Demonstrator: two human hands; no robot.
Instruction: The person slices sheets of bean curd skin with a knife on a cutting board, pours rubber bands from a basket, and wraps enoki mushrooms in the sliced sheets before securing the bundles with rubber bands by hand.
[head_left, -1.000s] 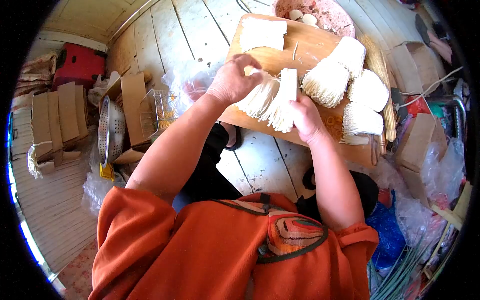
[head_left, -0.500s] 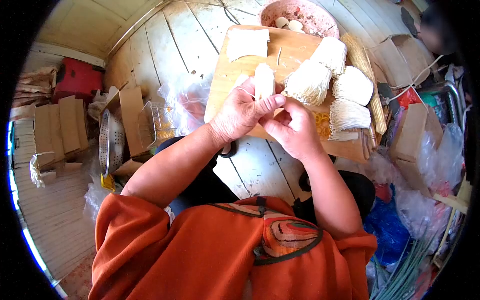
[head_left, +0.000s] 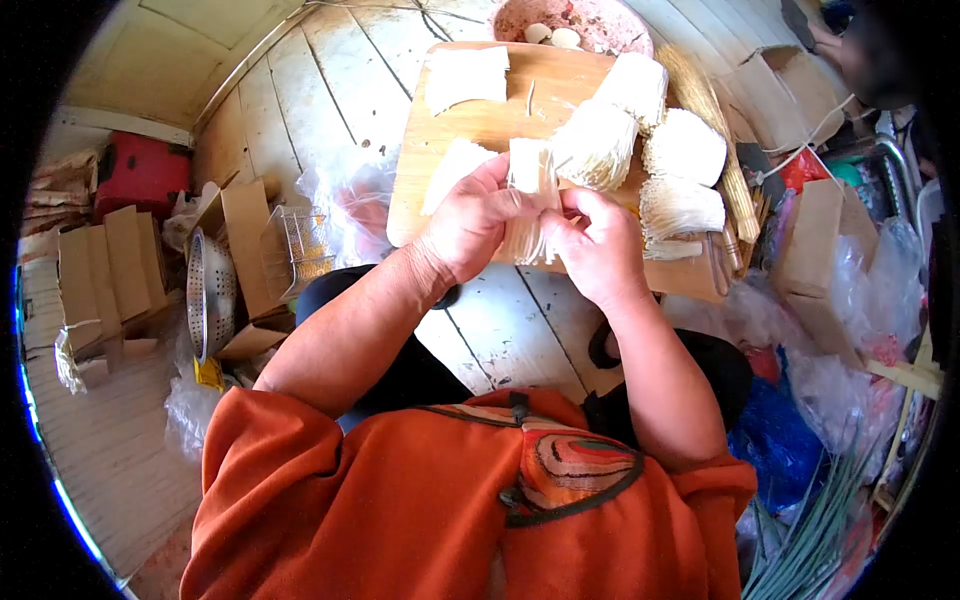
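Note:
A bundle of thin white strips (head_left: pixel 532 168) is between my two hands, over the near edge of a wooden board (head_left: pixel 540 105). My left hand (head_left: pixel 468 225) grips its left side, fingers closed around it. My right hand (head_left: pixel 600 245) pinches it from the right. Loose strip ends hang below my fingers, and a thin band may wrap the middle, partly hidden. To the left of the bundle lies a white sheet (head_left: pixel 452 170); another white sheet (head_left: pixel 466 78) lies at the board's far left. Several similar bundles (head_left: pixel 686 147) stand on the board's right side.
A pink basin (head_left: pixel 625 30) with eggshell-like pieces sits beyond the board. A straw whisk broom (head_left: pixel 722 140) lies along its right. A metal colander (head_left: pixel 211 295), a wire basket (head_left: pixel 305 245) and cardboard stand left. Plastic bags (head_left: pixel 890 290) and green stalks (head_left: pixel 800 530) crowd the right.
The bundle has turned in my hands, and its loose strips now hang below my fingers. My hands have moved slightly apart. The whole view has shifted a little.

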